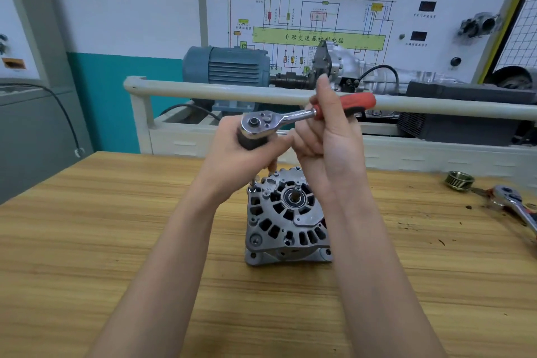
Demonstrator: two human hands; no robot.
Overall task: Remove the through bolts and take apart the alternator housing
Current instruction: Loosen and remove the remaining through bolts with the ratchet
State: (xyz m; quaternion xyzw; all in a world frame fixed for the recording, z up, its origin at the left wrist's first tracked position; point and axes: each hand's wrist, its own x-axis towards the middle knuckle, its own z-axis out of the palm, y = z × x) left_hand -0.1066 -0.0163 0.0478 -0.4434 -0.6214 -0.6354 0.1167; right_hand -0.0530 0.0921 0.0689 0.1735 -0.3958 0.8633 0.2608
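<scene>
Head view: both hands hold ratchet (279, 119) above alternator (286, 218).

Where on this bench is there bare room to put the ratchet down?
Bare wood lies left of the alternator out to the table edge, and in front of it between the forearms. The far right is crowded: a pulley, a second ratchet and scattered grit.
</scene>
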